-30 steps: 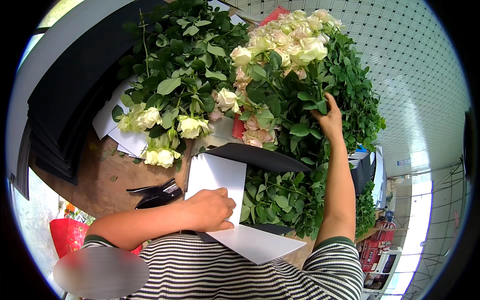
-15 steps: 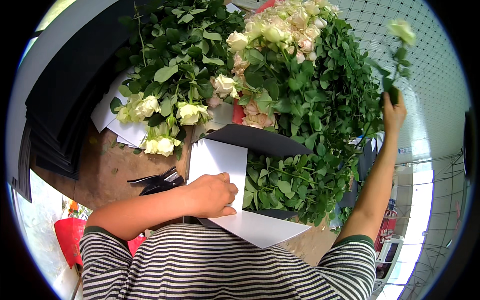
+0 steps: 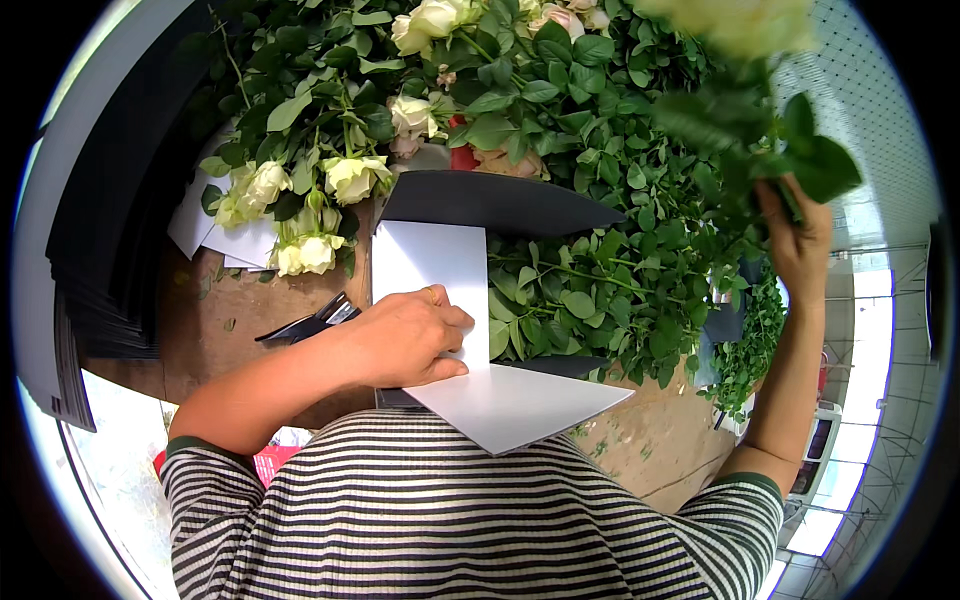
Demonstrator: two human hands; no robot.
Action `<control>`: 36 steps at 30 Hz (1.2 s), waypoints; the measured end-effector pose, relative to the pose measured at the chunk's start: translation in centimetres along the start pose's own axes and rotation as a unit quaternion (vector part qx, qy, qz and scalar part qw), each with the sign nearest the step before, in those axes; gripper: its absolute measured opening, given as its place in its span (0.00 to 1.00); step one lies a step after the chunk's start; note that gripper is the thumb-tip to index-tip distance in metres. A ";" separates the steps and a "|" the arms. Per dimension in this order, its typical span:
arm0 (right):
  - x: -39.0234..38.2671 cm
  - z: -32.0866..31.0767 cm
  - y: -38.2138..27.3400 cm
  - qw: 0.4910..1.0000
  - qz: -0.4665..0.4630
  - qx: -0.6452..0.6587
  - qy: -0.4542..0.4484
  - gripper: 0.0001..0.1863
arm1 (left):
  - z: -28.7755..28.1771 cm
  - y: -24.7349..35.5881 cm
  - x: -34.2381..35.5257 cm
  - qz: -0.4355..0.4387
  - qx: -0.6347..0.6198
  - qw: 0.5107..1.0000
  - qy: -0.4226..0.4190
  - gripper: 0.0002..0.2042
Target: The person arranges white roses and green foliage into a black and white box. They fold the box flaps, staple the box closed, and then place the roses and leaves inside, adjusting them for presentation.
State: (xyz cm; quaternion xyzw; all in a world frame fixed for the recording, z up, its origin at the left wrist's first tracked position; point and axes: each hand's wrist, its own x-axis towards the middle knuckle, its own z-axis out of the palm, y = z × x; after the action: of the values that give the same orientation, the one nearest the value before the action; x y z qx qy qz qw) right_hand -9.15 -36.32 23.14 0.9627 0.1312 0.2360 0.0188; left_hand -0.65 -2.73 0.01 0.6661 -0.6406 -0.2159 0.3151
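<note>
Bent fingers of my left hand (image 3: 415, 335) press on a folded white card (image 3: 430, 250), whose near flap angles out toward my striped shirt. The card sits within a dark wrapping sheet (image 3: 490, 200), and leafy green stems (image 3: 560, 300) lie along it to the right. Raised at the upper right, my right hand (image 3: 798, 230) is closed around the stem of a pale cream rose (image 3: 745, 25). Motion blurs its bloom, partly cut off by the top edge, while its leaves hang around my fingers.
A black stapler-like tool (image 3: 315, 322) lies left of the card, partly behind my left forearm. Cream roses (image 3: 355, 178) and heaped foliage cover the far side of the wooden table (image 3: 235, 300). Stacked dark sheets (image 3: 110, 230) stand at the left, beside loose white papers (image 3: 245, 240).
My right hand has brought the rose nearer, so it appears larger. My left hand stays on the card, while the view has shifted and the table things sit higher in it.
</note>
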 end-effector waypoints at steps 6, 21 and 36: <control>-2.0 -0.1 6.4 0.976 0.190 -0.084 0.067 0.14 | 0.3 0.1 0.3 0.024 0.000 1.000 0.006 0.14; -7.0 0.8 9.5 0.963 0.143 -0.222 -0.054 0.14 | -0.7 0.2 0.7 0.035 -0.015 0.999 -0.015 0.12; -10.0 10.4 -8.2 0.904 -0.021 0.159 -0.395 0.32 | -2.7 0.2 0.2 -0.155 -0.256 0.953 -0.047 0.21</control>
State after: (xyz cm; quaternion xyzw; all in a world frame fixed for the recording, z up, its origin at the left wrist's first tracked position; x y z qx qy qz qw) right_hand -14.94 -30.74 8.56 0.9642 0.1685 -0.1885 -0.0793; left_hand 1.13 -2.51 2.08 0.6433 -0.4668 -0.4498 0.4074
